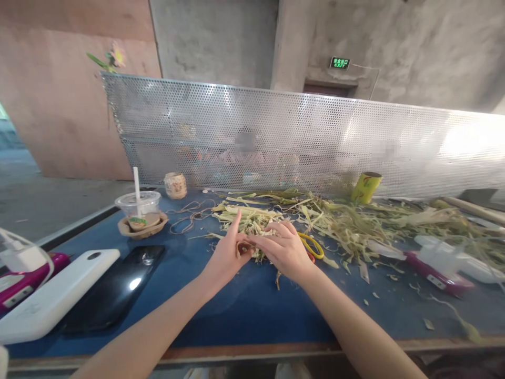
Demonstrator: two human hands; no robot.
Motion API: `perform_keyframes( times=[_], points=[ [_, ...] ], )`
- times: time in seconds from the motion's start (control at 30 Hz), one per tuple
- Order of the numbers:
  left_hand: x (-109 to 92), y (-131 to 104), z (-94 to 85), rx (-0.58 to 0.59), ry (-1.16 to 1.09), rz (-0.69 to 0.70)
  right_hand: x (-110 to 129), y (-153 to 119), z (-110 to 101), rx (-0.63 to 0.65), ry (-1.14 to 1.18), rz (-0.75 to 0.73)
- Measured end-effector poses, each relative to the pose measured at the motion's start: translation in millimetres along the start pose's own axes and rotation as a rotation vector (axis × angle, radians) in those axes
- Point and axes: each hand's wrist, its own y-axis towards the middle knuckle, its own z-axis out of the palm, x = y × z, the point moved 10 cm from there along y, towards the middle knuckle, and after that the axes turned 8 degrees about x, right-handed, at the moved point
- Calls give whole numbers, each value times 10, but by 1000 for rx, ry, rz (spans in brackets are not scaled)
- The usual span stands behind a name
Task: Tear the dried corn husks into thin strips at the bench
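My left hand [231, 252] and my right hand [284, 249] meet fingertip to fingertip above the front of the table. On the left hand one finger points up while the others curl into a pinch. The right hand's fingers are pressed together over that pinch, and whatever they hold, if anything, is hidden. Just behind both hands lies a pile of pale, dry husk strips [252, 213]. Beside the right hand are yellow loop handles [313, 245], with a bit of red under them, partly covered by the hand. A thin brown strand [278, 280] hangs below the right hand.
On the left are a lidded cup with straw [144, 210], a black phone [118, 287], a white power bank [63, 295] and loose cord [192, 216]. A woven jar [175, 185] and yellow tube [366, 188] stand before a perforated metal screen [221, 116]. A purple power strip [437, 273] lies right.
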Motion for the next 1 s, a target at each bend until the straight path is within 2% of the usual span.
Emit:
perform_keyframes(
  times=[0.1, 0.2, 0.43, 0.57, 0.67, 0.77, 0.87, 1.0],
  points=[
    [-35, -5, -4, 18, -13, 6, 28, -7, -50, -33, 14, -30],
    [-34, -9, -16, 22, -35, -9, -50, -6, -7, -20, 84, 30],
    [-4, 3, -94, -33, -47, -6, -280, -45, 226, 102, 321, 261],
    [41, 7, -153, -109, -231, 9, -389, -78, 287, 134, 490, 440],
    [108, 16, -128, -115, -382, -22, -499, -138, 358, 127, 681, 610],
    [147, 16, -129, -136, -466, -38, -559, -189, 458, 142, 804, 711],
    [174, 11, -131, -145, -480, -54, -580, -225, 550, 169, 849, 754],
    [213, -1, -79, -114, -462, -121, -558, -221, 610, 161, 955, 738]
  ],
)
